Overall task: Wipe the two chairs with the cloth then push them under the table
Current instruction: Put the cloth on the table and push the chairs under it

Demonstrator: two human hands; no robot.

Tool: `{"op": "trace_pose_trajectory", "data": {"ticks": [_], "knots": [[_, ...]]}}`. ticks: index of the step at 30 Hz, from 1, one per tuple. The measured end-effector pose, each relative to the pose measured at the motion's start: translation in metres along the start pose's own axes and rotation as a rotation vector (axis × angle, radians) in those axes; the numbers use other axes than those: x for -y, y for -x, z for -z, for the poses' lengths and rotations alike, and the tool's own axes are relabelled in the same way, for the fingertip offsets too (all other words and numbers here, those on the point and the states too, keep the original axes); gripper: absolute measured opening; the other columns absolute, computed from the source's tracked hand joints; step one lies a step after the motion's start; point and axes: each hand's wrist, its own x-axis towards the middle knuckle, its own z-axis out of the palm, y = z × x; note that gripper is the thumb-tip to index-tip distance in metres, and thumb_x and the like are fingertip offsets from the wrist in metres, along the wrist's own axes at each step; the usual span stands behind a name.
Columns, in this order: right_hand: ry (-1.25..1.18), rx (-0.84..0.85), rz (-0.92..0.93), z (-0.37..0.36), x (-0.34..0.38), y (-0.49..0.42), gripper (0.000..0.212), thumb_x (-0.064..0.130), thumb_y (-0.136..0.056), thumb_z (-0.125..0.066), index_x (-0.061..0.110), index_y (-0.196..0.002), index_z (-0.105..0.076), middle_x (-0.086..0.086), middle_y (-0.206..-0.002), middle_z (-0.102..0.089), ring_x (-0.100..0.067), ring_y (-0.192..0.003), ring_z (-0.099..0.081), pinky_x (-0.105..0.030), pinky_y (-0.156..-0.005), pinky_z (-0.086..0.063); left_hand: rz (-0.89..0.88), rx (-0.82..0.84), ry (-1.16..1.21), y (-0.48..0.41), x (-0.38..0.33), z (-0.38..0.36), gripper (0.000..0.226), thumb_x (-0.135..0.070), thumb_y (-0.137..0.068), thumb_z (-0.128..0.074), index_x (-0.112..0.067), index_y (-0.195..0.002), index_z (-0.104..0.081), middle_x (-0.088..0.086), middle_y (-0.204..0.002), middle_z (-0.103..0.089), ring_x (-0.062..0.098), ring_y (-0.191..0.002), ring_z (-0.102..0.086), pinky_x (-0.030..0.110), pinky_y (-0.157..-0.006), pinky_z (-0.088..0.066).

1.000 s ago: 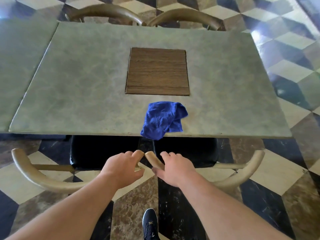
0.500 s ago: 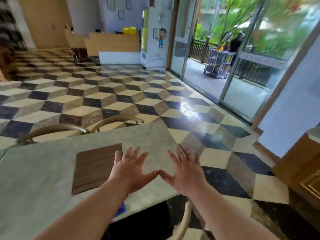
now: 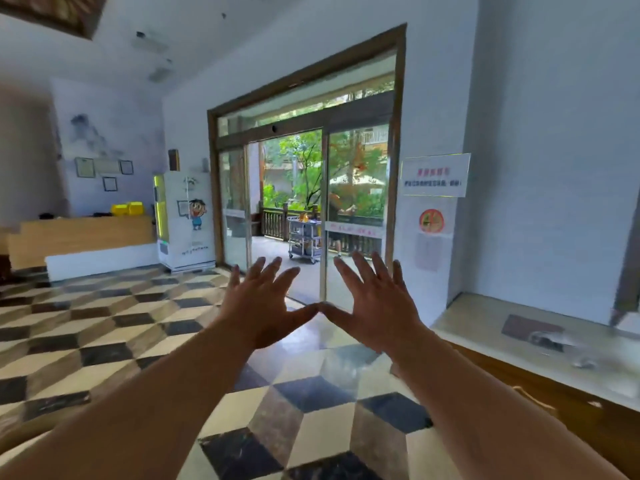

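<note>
The head camera faces level across the room toward the glass door (image 3: 304,216).

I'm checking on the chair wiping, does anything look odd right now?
Yes. The left hand and right hand are raised toward the glass door, fingers spread and thumb tips touching. They hold nothing, and no cloth is in view, which is odd for a wiping job.

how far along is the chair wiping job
Looks finished: a second ago both chairs sat tucked under the table, cloth lying on top. In hand: nothing; left hand and right hand are raised, spread, thumbs touching, toward the glass door. Nothing visibly left.
</note>
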Motion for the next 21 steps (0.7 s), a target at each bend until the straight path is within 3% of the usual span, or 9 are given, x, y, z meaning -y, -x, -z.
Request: {"op": "trace_pose_trajectory", "data": {"ticks": [5, 10, 14, 21], "knots": [[0.101, -0.012, -0.053, 0.009, -0.107, 0.017, 0.099, 0.093, -0.089, -0.007, 0.035, -0.168, -0.017, -0.007, -0.176, -0.017, -0.036, -0.162, -0.01, -0.068, -0.126, -0.011, -0.116, -0.032, -0.015, -0.05, -0.102, -0.013, 0.11, -0.101, -0.078, 0.005, -0.042, -0.168, -0.014, -0.002, -0.18, -0.008, 0.025, -0.166, -0.002, 0.063, -0.13, 0.003], [0.129, -0.022, -0.075, -0.005, -0.17, 0.014, 0.099, 0.094, -0.087, -0.001, 0.038, -0.168, -0.01, -0.003, -0.176, -0.006, -0.034, -0.162, 0.0, -0.068, -0.126, -0.009, -0.115, -0.027, -0.003, -0.091, -0.154, -0.043, 0.103, -0.099, -0.081, 0.002, -0.044, -0.168, -0.007, -0.003, -0.18, -0.001, 0.026, -0.166, 0.003, 0.068, -0.126, 0.005], [0.117, -0.027, -0.074, -0.034, -0.193, -0.01, 0.097, 0.093, -0.086, 0.006, 0.042, -0.168, -0.001, 0.0, -0.176, 0.002, -0.031, -0.162, 0.01, -0.066, -0.126, -0.002, -0.092, -0.045, -0.014, -0.127, -0.157, -0.071, 0.105, -0.1, -0.08, 0.006, -0.045, -0.169, -0.001, -0.003, -0.18, 0.005, 0.027, -0.165, 0.008, 0.065, -0.123, 0.013], [0.155, -0.013, -0.064, -0.128, -0.207, -0.082, 0.087, 0.085, -0.096, -0.004, 0.037, -0.169, -0.006, -0.003, -0.177, -0.003, -0.033, -0.163, 0.003, -0.066, -0.126, -0.004, -0.072, -0.044, 0.026, -0.205, -0.119, -0.156, 0.105, -0.099, -0.079, 0.011, -0.045, -0.169, 0.0, -0.002, -0.179, 0.006, 0.027, -0.165, 0.008, 0.067, -0.125, 0.008]]}}
